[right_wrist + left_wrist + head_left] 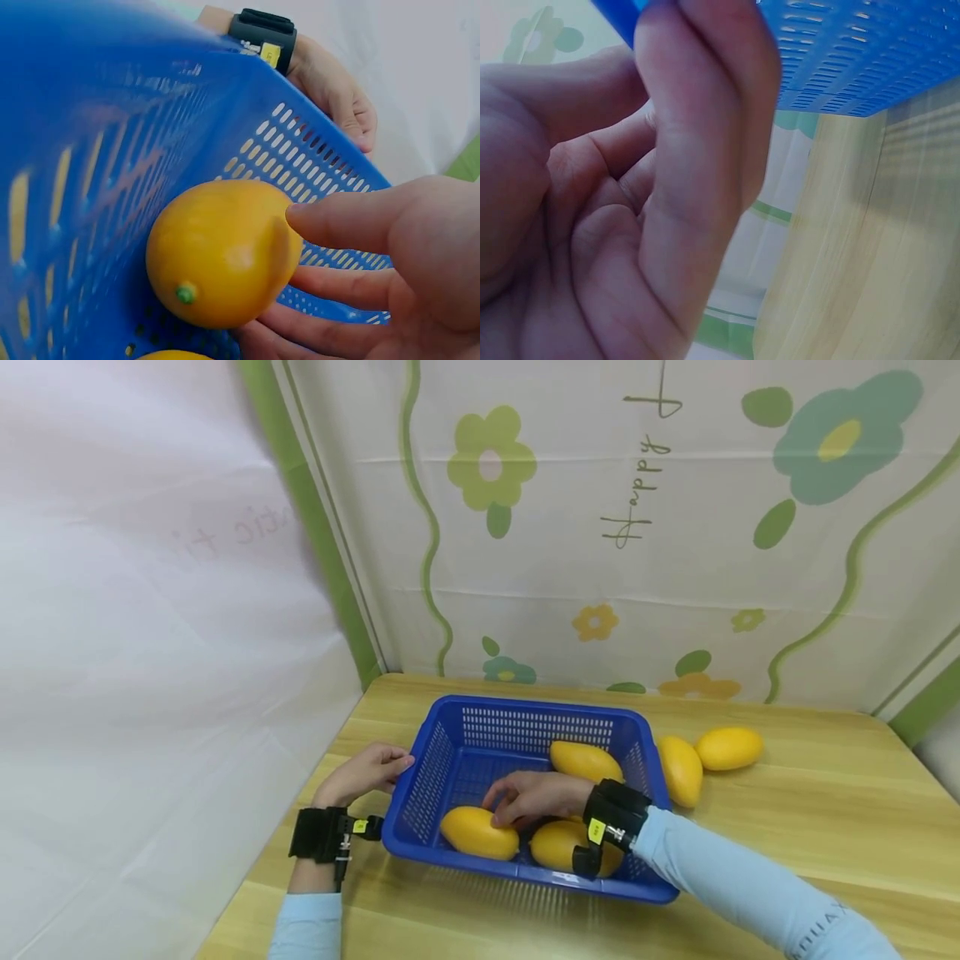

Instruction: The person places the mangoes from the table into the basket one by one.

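Note:
A blue plastic basket (525,708) with slotted walls stands on the table. My left hand (372,772) grips its left rim between thumb and fingers, seen close up in the left wrist view. My right hand (534,797) reaches inside the basket and holds a yellow mango (480,832) at its right end, thumb on the near side and fingers around the far side. That mango (225,255) lies low by the wall, its green stem tip showing. Another mango (557,843) lies under my right wrist, partly hidden, and one more mango (587,761) is at the back right.
Outside the basket's right wall, a mango (681,771) and a second mango (729,748) lie side by side on the wooden table (810,827). A flower-printed cloth (540,560) hangs behind the table, and a white cloth (165,693) hangs on the left.

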{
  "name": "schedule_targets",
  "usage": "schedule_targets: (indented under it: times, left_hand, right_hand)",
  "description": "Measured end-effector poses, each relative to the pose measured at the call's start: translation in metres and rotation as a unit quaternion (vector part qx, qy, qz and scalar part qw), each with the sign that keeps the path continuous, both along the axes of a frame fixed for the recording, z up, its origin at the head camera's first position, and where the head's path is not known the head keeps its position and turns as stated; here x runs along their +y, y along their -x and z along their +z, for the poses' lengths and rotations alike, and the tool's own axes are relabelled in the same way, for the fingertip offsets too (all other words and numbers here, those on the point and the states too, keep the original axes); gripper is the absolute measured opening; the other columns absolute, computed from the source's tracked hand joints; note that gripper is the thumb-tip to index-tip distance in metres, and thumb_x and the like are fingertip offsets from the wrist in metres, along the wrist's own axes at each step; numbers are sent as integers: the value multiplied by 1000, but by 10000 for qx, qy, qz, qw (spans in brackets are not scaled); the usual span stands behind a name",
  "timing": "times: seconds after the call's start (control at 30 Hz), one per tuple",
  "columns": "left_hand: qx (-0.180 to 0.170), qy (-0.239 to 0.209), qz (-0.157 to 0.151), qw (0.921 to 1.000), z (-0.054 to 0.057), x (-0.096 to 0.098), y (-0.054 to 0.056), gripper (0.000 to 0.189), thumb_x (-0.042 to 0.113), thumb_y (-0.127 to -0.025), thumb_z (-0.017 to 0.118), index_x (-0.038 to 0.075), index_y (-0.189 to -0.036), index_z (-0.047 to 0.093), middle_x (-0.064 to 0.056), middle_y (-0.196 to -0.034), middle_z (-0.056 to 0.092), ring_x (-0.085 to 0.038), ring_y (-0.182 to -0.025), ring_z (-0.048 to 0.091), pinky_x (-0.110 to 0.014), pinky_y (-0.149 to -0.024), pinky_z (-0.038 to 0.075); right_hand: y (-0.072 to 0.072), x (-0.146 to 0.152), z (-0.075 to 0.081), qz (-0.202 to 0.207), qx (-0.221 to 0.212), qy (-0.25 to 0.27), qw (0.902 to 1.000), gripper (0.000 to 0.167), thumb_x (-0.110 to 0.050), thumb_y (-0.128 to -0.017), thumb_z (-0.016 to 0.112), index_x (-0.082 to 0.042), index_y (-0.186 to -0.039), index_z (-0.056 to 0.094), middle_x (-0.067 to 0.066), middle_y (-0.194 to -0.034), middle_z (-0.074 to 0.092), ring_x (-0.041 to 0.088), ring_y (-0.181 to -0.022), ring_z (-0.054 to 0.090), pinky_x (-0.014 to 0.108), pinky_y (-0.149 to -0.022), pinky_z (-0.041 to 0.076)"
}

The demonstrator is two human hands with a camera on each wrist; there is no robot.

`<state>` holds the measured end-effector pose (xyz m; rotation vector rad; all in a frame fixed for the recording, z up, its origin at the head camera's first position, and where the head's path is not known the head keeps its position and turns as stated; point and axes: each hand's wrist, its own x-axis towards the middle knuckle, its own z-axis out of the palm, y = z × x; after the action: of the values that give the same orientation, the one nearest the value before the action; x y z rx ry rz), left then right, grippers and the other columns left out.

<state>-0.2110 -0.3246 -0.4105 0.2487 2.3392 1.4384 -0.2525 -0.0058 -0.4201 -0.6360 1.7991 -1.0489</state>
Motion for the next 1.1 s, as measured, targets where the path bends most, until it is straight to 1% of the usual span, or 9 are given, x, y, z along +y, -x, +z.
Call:
schedule_targets:
  times: [0.13,0.3,0.47,0.63,0.73,0.8,0.87,0.97,1.1]
  left_hand:
    - [38,64,30,10000,-2,0,1,34,25,-107,46,-2,-106,66,-3,-82,67,-18,-77,69,-36,-78,62]
    - [24,82,11,10000,-2,1,1,33,25,-107,46,-2,-103,65,-2,-80,66,-17,-76,69,-36,-77,63]
    - [-18,12,-1,10000,-1,1,-1,34,23,-108,45,-4,-106,66,-4,-84,69,-17,-78,70,-36,-78,63]
    - [16,-113,-83,9999,0,0,0,36,22,-108,44,-7,-109,65,-6,-88,72,-16,-80,72,-36,-78,63]
    - [21,-133,-87,9999,1,0,1,36,22,-108,45,-8,-109,64,-6,-88,72,-16,-80,72,-36,-78,63]
    - [-23,-145,-64,9999,1,1,1,36,23,-108,45,-7,-110,65,-6,-89,72,-17,-80,72,-36,-79,63]
    - [-55,-155,-67,9998,1,1,1,36,23,-108,45,-7,-110,65,-6,-90,72,-17,-81,72,-37,-80,62]
    - [-35,-149,-92,9998,1,0,0,37,24,-108,45,-7,-111,65,-9,-93,73,-18,-83,72,-37,-81,62]
    - [37,-127,-147,9998,2,0,-1,39,25,-108,45,-8,-113,64,-12,-96,73,-18,-85,73,-37,-81,62]
  right_hand:
    - [0,3,7,72,84,72,9999,30,-16,-95,67,-7,-124,63,4,-107,70,15,-98,65,37,-95,57]
    - [1,8,19,90,338,88,9994,30,-14,-96,64,-5,-125,64,5,-115,68,17,-105,64,42,-97,56]
    - [0,15,33,232,541,156,9981,33,-16,-98,61,-2,-128,62,10,-127,65,24,-115,63,47,-102,53]
    - [1,26,44,409,794,332,9955,35,-19,-100,58,-2,-131,60,15,-133,63,32,-123,59,51,-106,50]
    - [2,34,50,377,943,342,9942,34,-22,-101,58,-6,-131,61,13,-132,64,32,-125,59,48,-106,50]
    - [1,40,55,346,1057,307,9933,33,-24,-101,58,-10,-131,62,8,-131,65,29,-126,59,45,-107,50]
    - [0,47,59,296,1149,328,9924,33,-24,-102,58,-11,-131,62,5,-130,65,28,-126,58,45,-108,49]
    - [0,58,66,250,1253,375,9911,34,-25,-102,58,-11,-133,61,5,-133,64,31,-129,56,47,-110,47]
    - [1,76,74,187,1338,474,9897,38,-27,-103,57,-10,-137,57,10,-137,60,35,-132,54,50,-111,44]
